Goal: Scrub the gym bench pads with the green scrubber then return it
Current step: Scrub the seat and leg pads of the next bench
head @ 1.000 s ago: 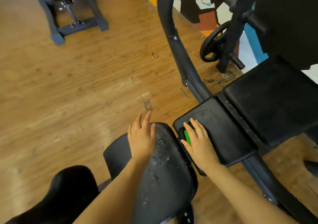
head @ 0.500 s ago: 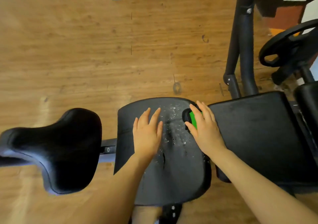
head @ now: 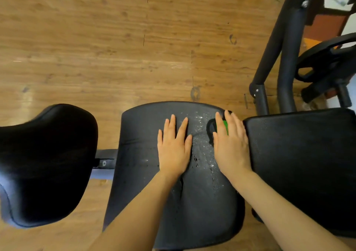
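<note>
- Scrubbing is judged to be under way on the middle black vinyl bench pad (head: 179, 202), which is speckled with white foam and droplets.
- The green scrubber with a black rim (head: 217, 128) is pressed under the straight fingers of the right hand (head: 230, 144), at the pad's far right edge.
- The left hand (head: 174, 146) is laid flat and empty on the same pad, bracing it.
- The scrubber is judged light and compressible, and slippery when wet; it is best held by its 2 side edges.
</note>
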### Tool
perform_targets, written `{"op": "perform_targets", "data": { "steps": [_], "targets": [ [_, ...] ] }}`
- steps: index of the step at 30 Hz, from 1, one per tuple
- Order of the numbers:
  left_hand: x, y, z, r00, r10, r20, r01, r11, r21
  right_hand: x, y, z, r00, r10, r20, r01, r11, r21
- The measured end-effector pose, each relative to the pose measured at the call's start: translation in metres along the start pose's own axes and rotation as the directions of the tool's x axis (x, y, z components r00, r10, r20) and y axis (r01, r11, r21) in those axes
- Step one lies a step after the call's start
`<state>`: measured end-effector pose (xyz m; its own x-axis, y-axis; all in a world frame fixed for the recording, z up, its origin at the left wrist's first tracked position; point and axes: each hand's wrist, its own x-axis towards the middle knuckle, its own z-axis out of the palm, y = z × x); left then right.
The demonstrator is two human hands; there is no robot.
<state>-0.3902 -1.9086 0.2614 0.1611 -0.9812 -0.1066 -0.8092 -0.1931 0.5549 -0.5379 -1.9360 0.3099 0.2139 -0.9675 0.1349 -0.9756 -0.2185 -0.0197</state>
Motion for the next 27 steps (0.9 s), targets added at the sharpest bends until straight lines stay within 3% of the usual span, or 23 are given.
{"op": "perform_targets", "data": {
  "steps": [4,9,17,27],
  "targets": [
    [-0.002,-0.003,0.012,0.999,-0.009,-0.05,0.011,0.999,0.046,0.011,0.001,-0.006,0.996,-0.075,0.051,0.081,0.989,-0.124],
    [-0.002,-0.005,0.015,0.998,0.004,-0.069,0.0,0.998,0.06,0.034,0.007,-0.003,0.994,-0.039,0.106,0.039,0.999,0.002],
    [-0.003,-0.004,0.013,0.998,0.004,-0.06,0.0,0.997,0.077,0.028,0.005,0.01,0.999,-0.017,0.03,0.017,1.0,-0.015],
    [-0.002,-0.005,0.012,0.999,0.007,-0.049,-0.002,0.995,0.096,-0.012,0.001,0.006,0.998,0.031,0.057,-0.032,0.999,0.025]
  ]
}}
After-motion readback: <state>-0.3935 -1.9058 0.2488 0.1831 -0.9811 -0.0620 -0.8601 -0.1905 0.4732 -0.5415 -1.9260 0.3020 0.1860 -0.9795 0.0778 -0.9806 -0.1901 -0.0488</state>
